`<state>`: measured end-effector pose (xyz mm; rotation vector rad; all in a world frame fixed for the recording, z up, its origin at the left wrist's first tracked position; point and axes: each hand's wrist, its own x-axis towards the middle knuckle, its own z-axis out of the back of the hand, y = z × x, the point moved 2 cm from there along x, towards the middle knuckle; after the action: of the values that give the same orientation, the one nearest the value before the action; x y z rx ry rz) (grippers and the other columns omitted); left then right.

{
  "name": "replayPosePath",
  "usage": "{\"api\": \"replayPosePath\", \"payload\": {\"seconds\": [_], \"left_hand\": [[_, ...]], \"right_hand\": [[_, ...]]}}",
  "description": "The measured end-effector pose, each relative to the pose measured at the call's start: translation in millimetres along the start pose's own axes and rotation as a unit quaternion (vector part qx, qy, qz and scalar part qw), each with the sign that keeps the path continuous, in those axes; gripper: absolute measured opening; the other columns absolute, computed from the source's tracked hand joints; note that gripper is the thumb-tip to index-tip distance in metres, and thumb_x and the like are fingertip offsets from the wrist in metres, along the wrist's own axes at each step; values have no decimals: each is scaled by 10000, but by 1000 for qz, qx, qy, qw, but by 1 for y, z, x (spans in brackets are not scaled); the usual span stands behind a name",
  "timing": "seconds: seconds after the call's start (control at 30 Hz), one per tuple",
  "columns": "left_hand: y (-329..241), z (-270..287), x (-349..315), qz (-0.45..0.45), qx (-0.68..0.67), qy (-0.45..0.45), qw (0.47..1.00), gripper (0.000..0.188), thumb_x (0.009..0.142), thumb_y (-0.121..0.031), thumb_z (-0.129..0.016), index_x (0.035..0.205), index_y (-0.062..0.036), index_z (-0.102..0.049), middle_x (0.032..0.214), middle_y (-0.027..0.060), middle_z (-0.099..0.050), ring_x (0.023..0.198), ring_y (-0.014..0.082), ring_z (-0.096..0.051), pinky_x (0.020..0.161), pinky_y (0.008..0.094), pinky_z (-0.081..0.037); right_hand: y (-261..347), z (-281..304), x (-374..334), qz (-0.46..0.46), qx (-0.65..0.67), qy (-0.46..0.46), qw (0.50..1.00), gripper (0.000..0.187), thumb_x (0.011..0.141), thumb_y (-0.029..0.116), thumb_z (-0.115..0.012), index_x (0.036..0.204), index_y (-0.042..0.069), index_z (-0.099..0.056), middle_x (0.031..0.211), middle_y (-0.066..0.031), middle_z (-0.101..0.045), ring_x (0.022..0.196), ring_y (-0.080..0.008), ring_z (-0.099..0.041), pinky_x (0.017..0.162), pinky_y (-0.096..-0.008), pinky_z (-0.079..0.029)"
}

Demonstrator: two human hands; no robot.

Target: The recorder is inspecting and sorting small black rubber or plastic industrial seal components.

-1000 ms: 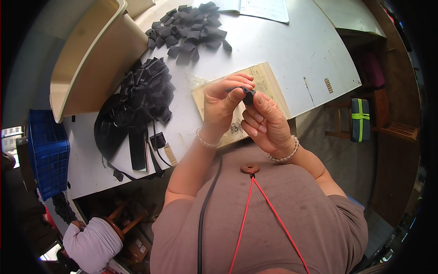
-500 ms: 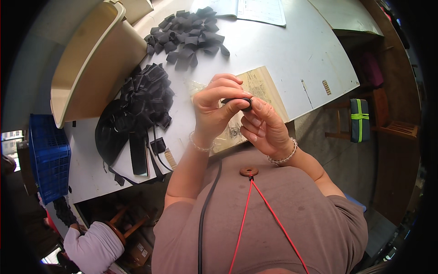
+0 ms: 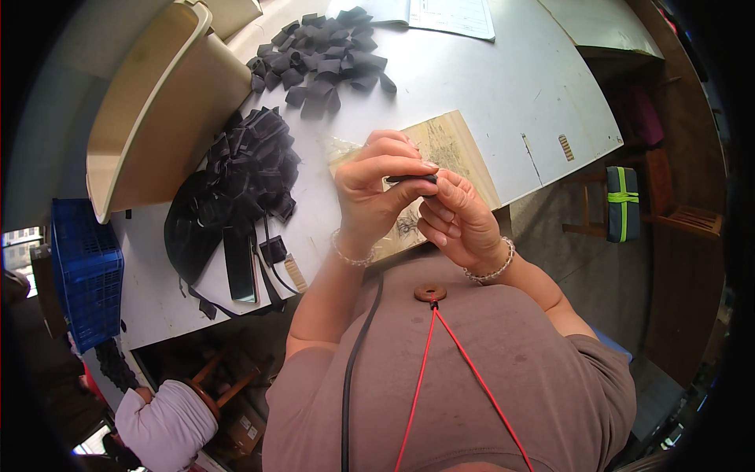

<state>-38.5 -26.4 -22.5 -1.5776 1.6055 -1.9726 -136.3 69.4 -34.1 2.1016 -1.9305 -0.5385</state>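
Observation:
Between the fingertips of both hands is a small piece of black strap [image 3: 413,180], mostly covered by the fingers. My left hand [image 3: 379,175] pinches it between thumb and fingers from the left. From the other side, my right hand [image 3: 462,211] grips its right end with thumb and fingertips. Both hands hover over a pale wooden board [image 3: 464,149] marked with dark scribbles. Left of them lies a heap of black strap pieces [image 3: 255,169], with a long black band [image 3: 238,263] hanging near it. Farther back is a pile of loose folded black pieces [image 3: 322,59].
A large beige bin [image 3: 157,110] leans at the table's left, above a blue crate [image 3: 86,267]. An open notebook [image 3: 452,16] lies at the far edge. Right of the table is a wooden stool with a dark green-strapped bundle [image 3: 623,206]. A person [image 3: 165,425] sits lower left.
Both hands stay almost in place. The black strap piece has tilted flatter between the fingertips, and the loop shape seen before is less visible.

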Motion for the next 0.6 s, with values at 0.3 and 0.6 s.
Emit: {"api": "replayPosePath", "payload": {"seconds": [0.3, 0.6], "left_hand": [[5, 3, -6, 65, -136, 20, 988, 160, 698, 0, -742, 848, -16, -687, 833, 53, -618, 848, 178, -531, 766, 285, -441], [4, 3, -4, 157, -183, 41, 970, 165, 751, -147, -737, 876, -49, -691, 846, 54, -606, 963, 225, -496, 913, 363, -374]], "right_hand": [[3, -6, -2, 12, -44, -22, 999, 104, 922, 159, -556, 904, 60, -583, 587, 41, -446, 432, -34, -363, 419, -207, -364], [2, -3, 0, 9, -32, -38, 999, 100, 917, 157, -563, 903, 59, -581, 584, 43, -445, 432, -37, -369, 416, -209, -362]]}}
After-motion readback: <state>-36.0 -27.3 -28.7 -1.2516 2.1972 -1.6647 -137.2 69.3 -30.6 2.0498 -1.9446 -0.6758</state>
